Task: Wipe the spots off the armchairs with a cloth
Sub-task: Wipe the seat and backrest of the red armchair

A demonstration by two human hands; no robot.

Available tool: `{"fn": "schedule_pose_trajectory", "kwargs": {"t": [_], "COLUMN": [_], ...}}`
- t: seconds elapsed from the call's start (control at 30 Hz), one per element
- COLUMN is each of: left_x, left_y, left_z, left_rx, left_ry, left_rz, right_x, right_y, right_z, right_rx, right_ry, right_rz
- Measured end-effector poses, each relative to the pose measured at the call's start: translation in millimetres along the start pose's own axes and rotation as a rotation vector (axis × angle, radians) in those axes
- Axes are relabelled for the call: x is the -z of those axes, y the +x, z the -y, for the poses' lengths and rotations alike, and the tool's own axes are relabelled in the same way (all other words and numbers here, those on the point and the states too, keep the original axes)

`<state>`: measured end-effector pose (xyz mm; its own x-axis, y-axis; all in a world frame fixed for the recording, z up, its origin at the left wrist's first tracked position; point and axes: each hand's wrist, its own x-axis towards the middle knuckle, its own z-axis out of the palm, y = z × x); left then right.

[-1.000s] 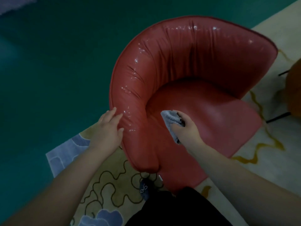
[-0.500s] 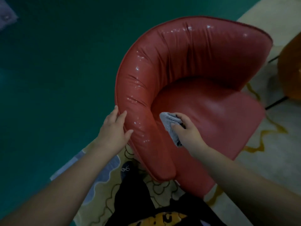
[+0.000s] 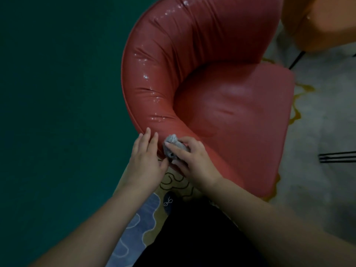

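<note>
Floor: dark green flooring (image 3: 57, 93) is filling the left of the view, and a pale patterned rug (image 3: 327, 132) with yellow squiggles is lying to the right and near you, under the furniture.

Red armchair (image 3: 221, 97): glossy, creased upholstery, curved back and arm sweeping from the far side round to the near left; its seat cushion is facing right. Highlights are glinting along the padded roll.

Orange chair (image 3: 317, 22): only part of it is showing at the far right corner, with thin black legs on the rug just beside the red one.

Your dark clothing (image 3: 192, 237): it is occupying the near centre, over the rug's blue cloud shapes.

Left hand (image 3: 146, 162): you are resting it flat against the outer near end of the red arm, fingers (image 3: 147, 135) extended and together, gripping nothing.

Right hand (image 3: 192, 160): you are curling the fingers round the cloth, thumb and fingertips pinching it.

Grey cloth (image 3: 172, 144): bunched small, it is pressing on the near tip of the arm, just beside your left hand.
</note>
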<state>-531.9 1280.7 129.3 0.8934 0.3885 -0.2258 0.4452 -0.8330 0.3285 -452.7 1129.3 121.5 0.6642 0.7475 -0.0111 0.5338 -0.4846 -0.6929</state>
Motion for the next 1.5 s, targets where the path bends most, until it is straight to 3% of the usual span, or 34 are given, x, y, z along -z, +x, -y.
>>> {"fn": "schedule_pose_trajectory", "kwargs": {"t": [0.13, 0.33, 0.47, 0.53, 0.77, 0.97, 1.17, 1.23, 1.3, 1.37, 1.5], "left_x": [-6.6, -4.9, -4.0, -2.1, 0.3, 1.5, 11.7, 14.3, 14.8, 14.4, 15.8], "left_y": [0.9, -0.9, -0.7, -0.6, -2.6, -0.9, 6.9, 11.7, 15.8, 17.3, 16.6], "left_z": [3.0, 3.8, -3.4, -5.1, -9.1, -8.6, -2.4, -1.1, -0.8, -0.3, 2.5], "left_rx": [-0.01, -0.004, 0.015, 0.026, 0.032, 0.032, 0.038, 0.048, 0.058, 0.061, 0.046], "left_ry": [0.017, -0.015, -0.008, -0.012, -0.029, -0.009, -0.027, -0.031, -0.029, -0.023, -0.027], "left_rz": [-0.014, 0.006, -0.006, -0.003, 0.007, -0.014, -0.015, -0.016, -0.018, -0.015, -0.016], "right_x": [-0.6, 20.1, 10.6, 6.2, 31.1, 6.2, 12.7, 7.1, -2.8, -7.9, 3.6], "right_y": [-4.1, -16.2, -5.6, -7.6, -41.3, -1.4, 14.0, 29.5, 38.5, 42.8, 46.8], "right_z": [-16.4, -58.0, -21.9, -20.2, -89.7, -34.4, -54.3, -35.3, -17.3, -17.9, -50.7], "right_rx": [-0.027, -0.425, -0.136, -0.077, -0.494, -0.091, -0.368, -0.241, -0.04, 0.009, -0.27], "right_ry": [-0.024, 0.147, 0.156, 0.116, 0.111, 0.241, 0.264, 0.308, 0.27, 0.253, 0.268], "right_rz": [-0.142, -0.214, -0.151, -0.116, -0.189, -0.136, -0.251, -0.249, -0.145, -0.116, -0.219]}}
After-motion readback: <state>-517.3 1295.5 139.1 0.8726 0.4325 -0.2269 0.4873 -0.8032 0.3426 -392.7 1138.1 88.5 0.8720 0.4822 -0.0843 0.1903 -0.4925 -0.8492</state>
